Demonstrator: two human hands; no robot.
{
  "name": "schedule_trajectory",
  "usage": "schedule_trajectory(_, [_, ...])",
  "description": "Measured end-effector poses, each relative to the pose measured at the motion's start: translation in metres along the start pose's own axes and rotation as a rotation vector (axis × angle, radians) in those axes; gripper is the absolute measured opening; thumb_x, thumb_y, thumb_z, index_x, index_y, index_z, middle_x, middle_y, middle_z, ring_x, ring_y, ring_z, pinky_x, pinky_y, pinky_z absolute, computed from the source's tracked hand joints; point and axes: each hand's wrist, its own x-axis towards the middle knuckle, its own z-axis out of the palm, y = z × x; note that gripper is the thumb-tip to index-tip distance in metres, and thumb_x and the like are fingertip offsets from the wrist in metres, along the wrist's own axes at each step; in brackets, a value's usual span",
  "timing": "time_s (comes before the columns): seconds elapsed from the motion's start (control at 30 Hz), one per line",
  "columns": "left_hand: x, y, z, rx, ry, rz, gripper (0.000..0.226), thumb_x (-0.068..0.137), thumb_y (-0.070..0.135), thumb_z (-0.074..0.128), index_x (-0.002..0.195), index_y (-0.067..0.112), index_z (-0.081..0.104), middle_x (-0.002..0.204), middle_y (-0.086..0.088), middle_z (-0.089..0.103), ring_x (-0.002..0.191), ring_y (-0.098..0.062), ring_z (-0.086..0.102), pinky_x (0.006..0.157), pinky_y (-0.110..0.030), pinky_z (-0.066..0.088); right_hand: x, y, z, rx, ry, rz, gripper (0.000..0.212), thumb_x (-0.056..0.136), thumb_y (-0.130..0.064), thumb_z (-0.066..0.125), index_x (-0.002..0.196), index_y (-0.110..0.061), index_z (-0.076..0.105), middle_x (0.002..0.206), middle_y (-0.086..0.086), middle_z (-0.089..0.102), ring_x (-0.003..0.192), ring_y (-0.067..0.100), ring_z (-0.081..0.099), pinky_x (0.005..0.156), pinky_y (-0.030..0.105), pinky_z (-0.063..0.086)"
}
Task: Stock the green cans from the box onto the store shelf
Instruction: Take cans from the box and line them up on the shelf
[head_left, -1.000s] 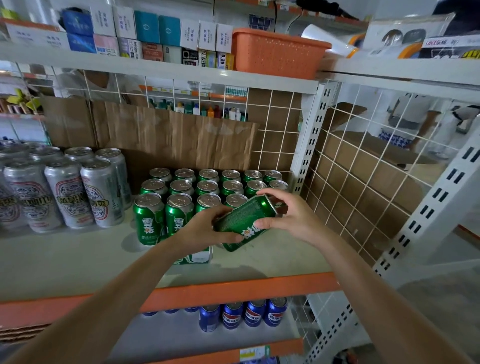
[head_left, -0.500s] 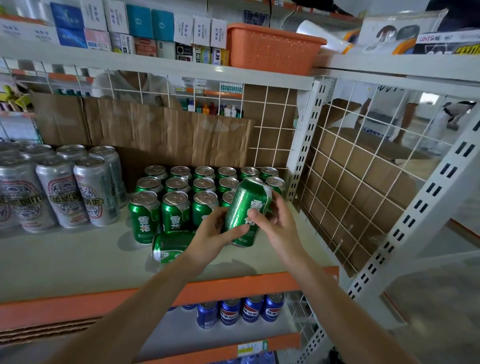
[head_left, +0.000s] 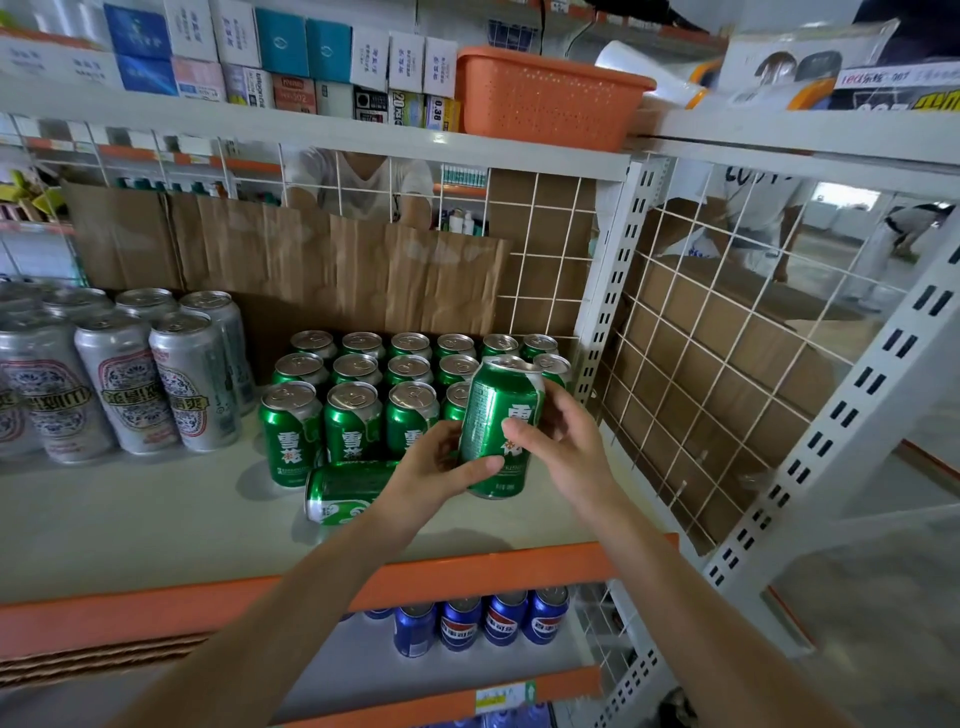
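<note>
While tilted slightly off upright, gripped green can (head_left: 500, 415) in left hand (head_left: 436, 467) and right hand (head_left: 571, 447), fingers of both curled round it, on or just over shelf (head_left: 130, 519), before right end of standing cans (head_left: 353, 421); toppled can (head_left: 343, 491) beside left wrist.

**Cans half hidden by a hand, a can and the shelf lip**

The left hand (head_left: 436, 478) covers the right end of the lying can (head_left: 345, 491), and the held can (head_left: 496, 431) hides most of 1 front-row can (head_left: 457, 397). The silver cans (head_left: 31, 395) run off the left edge. The orange shelf lip (head_left: 156, 613) cuts across the blue cans (head_left: 478, 623). The held can's small print is unreadable.
</note>
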Motion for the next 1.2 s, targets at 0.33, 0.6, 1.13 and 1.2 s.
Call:
schedule_trajectory(0.33, [0.001,-0.005,0.009,0.066,0.014,0.025,0.042,0.073,0.003,0.075,0.109,0.011,0.055,0.102,-0.005,0.066,0.086,-0.004,0.067,0.070,-0.016,0.051,0.001,-0.001,-0.006,-0.010,-0.029,0.013,0.046,0.069,-0.012,0.073,0.112,-0.018,0.057,0.101,-0.010,0.072,0.096,0.008,0.067,0.077,0.019,0.052])
schedule_trajectory(0.6, [0.000,0.000,0.009,0.085,0.001,0.089,0.046,0.066,0.015,0.075,0.109,0.007,0.059,0.092,0.000,0.068,0.080,-0.005,0.067,0.067,-0.016,0.050,-0.002,-0.004,-0.007,-0.034,-0.016,-0.008,0.061,0.063,-0.030,0.083,0.115,-0.022,0.053,0.102,-0.016,0.071,0.098,0.004,0.066,0.077,0.016,0.051])
schedule_trajectory(1.13, [0.011,-0.015,0.009,0.074,-0.162,0.077,0.059,0.062,0.034,0.075,0.115,0.013,0.059,0.103,0.002,0.070,0.099,-0.013,0.065,0.080,-0.022,0.050,0.006,-0.016,-0.028,-0.156,-0.089,0.128,0.076,0.043,-0.057,0.086,0.106,-0.023,0.061,0.103,-0.004,0.072,0.099,0.017,0.067,0.080,0.028,0.054])
schedule_trajectory(1.2, [0.014,-0.018,0.011,0.143,-0.182,0.039,0.058,0.061,0.041,0.073,0.114,0.025,0.056,0.109,0.009,0.068,0.104,-0.008,0.063,0.086,-0.023,0.050,0.008,-0.016,-0.036,-0.206,-0.097,0.151,0.079,0.040,-0.059,0.086,0.107,-0.026,0.059,0.104,-0.007,0.071,0.101,0.013,0.066,0.084,0.028,0.054])
